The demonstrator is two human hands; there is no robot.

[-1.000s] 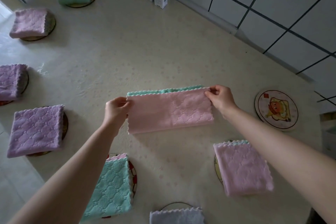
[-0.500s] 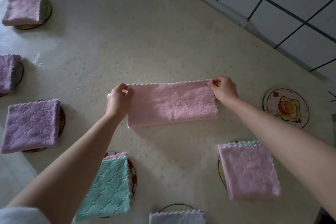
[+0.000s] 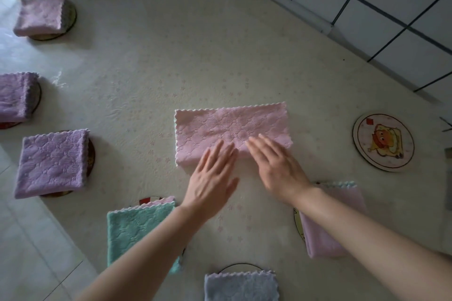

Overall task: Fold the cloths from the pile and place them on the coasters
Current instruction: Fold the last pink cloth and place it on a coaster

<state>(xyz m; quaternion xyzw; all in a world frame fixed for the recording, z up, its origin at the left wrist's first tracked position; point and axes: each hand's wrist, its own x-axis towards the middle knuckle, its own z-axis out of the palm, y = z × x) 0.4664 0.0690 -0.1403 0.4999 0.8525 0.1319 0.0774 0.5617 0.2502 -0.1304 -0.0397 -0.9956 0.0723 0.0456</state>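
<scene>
Down on cloth (image 3: 230,124), left hand (image 3: 211,178) (right hand (image 3: 276,168) beside)

The left hand (image 3: 210,178) and right hand (image 3: 277,170) lie flat side by side, fingers straight.

Pink cloth (image 3: 232,129), folded in half, lies flat near bare coaster (image 3: 383,142).

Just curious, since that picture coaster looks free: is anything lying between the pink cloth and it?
Nothing visible does. Only bare tabletop lies between the pink cloth and the empty picture coaster to its right.
</scene>
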